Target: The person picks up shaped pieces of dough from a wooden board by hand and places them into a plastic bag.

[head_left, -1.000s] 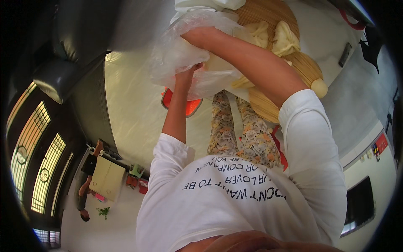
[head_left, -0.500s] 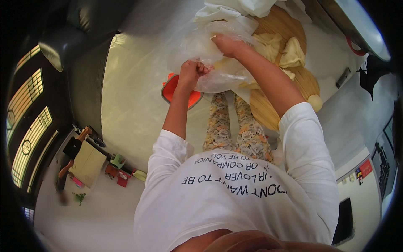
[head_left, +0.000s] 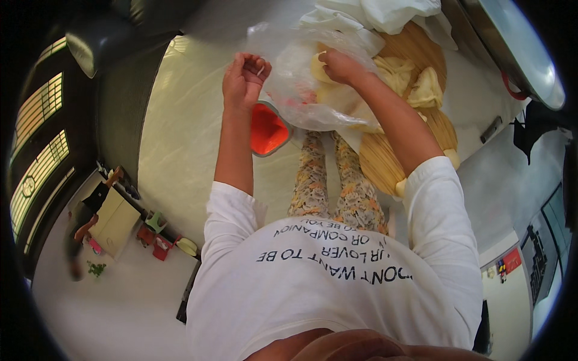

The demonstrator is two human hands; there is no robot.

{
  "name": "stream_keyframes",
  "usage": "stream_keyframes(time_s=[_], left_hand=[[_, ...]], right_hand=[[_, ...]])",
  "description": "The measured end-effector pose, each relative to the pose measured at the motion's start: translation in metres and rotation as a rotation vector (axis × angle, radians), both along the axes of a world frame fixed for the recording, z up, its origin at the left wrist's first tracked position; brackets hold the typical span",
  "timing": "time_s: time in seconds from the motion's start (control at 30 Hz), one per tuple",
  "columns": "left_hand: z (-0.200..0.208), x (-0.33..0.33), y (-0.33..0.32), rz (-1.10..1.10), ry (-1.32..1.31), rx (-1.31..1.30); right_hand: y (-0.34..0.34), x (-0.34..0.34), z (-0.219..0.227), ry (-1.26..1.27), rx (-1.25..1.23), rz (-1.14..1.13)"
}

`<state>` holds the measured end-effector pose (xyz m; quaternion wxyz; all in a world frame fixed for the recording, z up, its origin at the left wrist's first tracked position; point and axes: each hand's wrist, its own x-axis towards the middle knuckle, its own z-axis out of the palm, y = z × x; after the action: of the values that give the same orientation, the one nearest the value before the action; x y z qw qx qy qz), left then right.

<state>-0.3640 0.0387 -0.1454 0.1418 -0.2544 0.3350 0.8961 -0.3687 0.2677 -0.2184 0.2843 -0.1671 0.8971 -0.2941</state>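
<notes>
My left hand (head_left: 244, 81) is raised to the left of a clear plastic bag (head_left: 295, 111), palm turned up and fingers curled in. A thin white bit shows at its fingertips; what it is I cannot make out. My right hand (head_left: 342, 66) is closed at the edge of a pale yellow, dough-like piece (head_left: 318, 67), over the crumpled bag. Something reddish shows through the plastic. Right of the bag, folded pale dough pieces (head_left: 426, 88) lie on a round wooden board (head_left: 397, 42). An orange-red container with a grey rim (head_left: 269, 131) stands below my left hand.
White cloth or sheeting (head_left: 397, 13) lies at the far side of the board. A large metal pan (head_left: 524, 54) with a red handle stands at the far right. A dark phone-like object (head_left: 491, 129) rests on the pale table (head_left: 180, 120). Another person (head_left: 84, 219) is at far left.
My left hand has moved left and away from me, off the bag, and turned palm up. My right hand has shifted slightly right. More of the orange-red container shows.
</notes>
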Motion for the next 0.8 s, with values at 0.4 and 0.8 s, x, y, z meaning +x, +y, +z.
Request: stream_keyframes(time_s=[0.4,0.8], left_hand=[[0.036,0.045,-0.002,-0.037,-0.176,-0.123],[0.017,0.08,0.01,-0.205,0.071,-1.035]], right_hand=[[-0.01,0.008,0.027,-0.118,-0.102,-0.054],[-0.014,0.025,0.016,-0.115,0.029,-0.008]])
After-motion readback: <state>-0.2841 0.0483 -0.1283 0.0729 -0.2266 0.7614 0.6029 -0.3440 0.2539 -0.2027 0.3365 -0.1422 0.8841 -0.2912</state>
